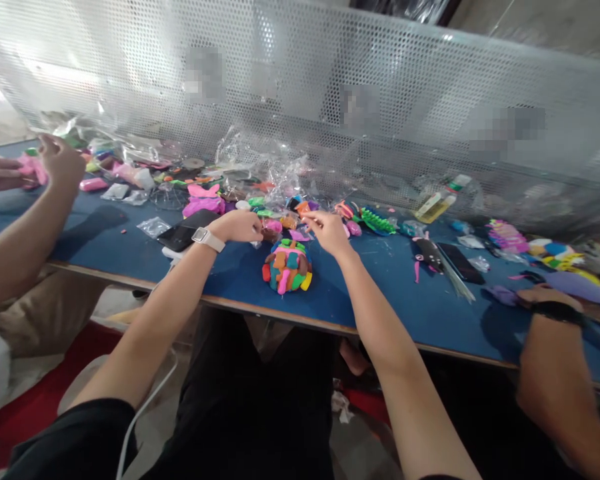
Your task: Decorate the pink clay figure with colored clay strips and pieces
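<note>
The left hand (239,227) curls loosely; the right hand (329,233) pinches near orange clay (304,208).

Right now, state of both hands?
Left hand: curled; whether it holds anything can't be told.
Right hand: pinched, near an orange piece; hold can't be told.

Your left hand (239,227), a pale watch (209,239) at its wrist, hovers over the blue desk (430,313) near a black phone (185,230). Your right hand (329,232) has its fingers (314,218) bunched near an orange piece (305,208); you can't tell whether they grip anything. Nearer you, between your forearms, sits a multicoloured dome (287,265). At far left, a co-worker's hand (3,175) touches pink material (36,168).
</note>
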Available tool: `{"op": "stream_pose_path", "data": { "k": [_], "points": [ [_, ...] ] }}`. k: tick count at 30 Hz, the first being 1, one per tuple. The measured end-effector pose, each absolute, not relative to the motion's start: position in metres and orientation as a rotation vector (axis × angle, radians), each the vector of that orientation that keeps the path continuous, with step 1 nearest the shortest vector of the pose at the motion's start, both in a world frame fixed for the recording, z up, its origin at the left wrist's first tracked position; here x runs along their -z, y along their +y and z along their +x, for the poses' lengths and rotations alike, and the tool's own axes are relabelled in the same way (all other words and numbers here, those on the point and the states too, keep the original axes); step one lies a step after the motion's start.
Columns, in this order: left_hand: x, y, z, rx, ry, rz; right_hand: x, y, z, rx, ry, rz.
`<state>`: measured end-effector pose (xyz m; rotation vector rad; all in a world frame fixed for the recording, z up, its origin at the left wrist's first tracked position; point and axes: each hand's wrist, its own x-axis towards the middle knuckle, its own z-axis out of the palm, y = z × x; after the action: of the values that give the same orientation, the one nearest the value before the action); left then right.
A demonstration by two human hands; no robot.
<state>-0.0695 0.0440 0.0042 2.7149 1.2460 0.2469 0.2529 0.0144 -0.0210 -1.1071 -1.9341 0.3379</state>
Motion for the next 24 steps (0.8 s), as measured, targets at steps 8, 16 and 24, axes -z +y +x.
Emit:
{"op": "stream_pose_path", "data": {
  "k": [8,16,24],
  "points": [
    [0.005,0.02,-0.072,-0.344,1.387,2.709,-0.009,-0.031,0.226,-0.497,-1.948,-0.931],
    [0.023,-0.022,-0.021,-0.875,0.954,2.484,0.006,-0.168,0.22,-0.535,-1.627,-1.27],
    [0.02,0.027,0.018,-0.652,0.811,2.398,0.051,-0.201,0.208,-0.274,-1.735,-1.85]
  ]
}}
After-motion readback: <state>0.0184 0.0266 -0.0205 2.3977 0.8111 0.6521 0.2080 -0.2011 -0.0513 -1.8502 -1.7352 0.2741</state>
